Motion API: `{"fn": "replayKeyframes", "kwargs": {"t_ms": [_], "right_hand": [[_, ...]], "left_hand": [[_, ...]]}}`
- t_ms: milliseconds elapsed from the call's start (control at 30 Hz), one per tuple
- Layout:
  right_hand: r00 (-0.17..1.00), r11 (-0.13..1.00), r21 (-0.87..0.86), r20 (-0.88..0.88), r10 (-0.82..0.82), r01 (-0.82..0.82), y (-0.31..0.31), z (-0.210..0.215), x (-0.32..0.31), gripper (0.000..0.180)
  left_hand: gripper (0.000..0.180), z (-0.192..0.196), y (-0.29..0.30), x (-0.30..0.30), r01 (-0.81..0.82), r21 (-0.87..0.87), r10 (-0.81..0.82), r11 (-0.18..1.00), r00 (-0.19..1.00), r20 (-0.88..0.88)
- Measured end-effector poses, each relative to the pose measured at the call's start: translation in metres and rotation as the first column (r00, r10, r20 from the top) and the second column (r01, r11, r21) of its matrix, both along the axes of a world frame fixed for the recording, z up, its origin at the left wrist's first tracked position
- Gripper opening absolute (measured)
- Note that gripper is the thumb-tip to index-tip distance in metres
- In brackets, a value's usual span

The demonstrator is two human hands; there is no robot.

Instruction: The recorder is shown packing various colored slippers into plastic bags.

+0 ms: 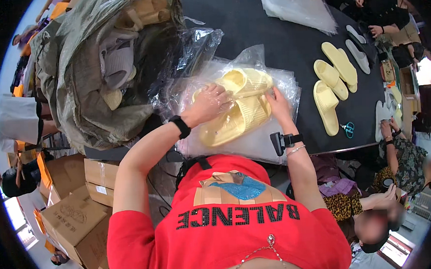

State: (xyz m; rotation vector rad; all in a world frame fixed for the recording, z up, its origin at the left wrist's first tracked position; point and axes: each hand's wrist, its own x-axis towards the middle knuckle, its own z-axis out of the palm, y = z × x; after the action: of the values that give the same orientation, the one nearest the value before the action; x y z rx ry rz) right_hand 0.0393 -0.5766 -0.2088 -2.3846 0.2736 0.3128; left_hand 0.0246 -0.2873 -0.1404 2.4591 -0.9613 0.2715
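A pair of pale yellow slippers (pixel 251 114) lies side by side in a clear plastic bag (pixel 253 57) in front of me. My left hand (pixel 209 104) is closed on the bag at the slippers' left, its fingers bent over the film. At the slippers' right end, my right hand (pixel 278 105) grips the bag's edge, with part of the fingers hidden. Under the pair is a stack of flat clear bags (pixel 291 94) on the dark table (pixel 229 17).
A large grey-green sack (pixel 72 93) with slippers inside stands at the left. Loose yellow slippers (pixel 326 107) and teal-handled scissors (pixel 348 129) lie at the right. More plastic bags (pixel 296 8) are at the far side. Cardboard boxes (pixel 76 219) stand lower left. Other people work around the table.
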Motion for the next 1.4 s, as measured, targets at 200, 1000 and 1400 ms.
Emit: {"fn": "replayKeyframes", "kwargs": {"t_ms": [200,1000,1400], "right_hand": [[0.994,0.981,-0.166,0.012,0.106,-0.103,0.006,0.021,-0.015,0.058],[0.939,0.803,0.488,-0.144,-0.313,0.343,-0.016,0.015,-0.033,0.043],[0.928,0.800,0.474,-0.249,-0.278,0.367,-0.044,0.062,-0.087,0.025]], "left_hand": [[0.032,-0.004,-0.009,0.010,-0.045,0.081,0.054,0.996,0.991,-0.123],[0.024,-0.021,-0.023,-0.001,-0.028,0.143,0.049,0.989,0.988,-0.145],[0.023,0.020,-0.035,-0.008,0.150,0.003,-0.148,0.989,0.977,-0.155]]}}
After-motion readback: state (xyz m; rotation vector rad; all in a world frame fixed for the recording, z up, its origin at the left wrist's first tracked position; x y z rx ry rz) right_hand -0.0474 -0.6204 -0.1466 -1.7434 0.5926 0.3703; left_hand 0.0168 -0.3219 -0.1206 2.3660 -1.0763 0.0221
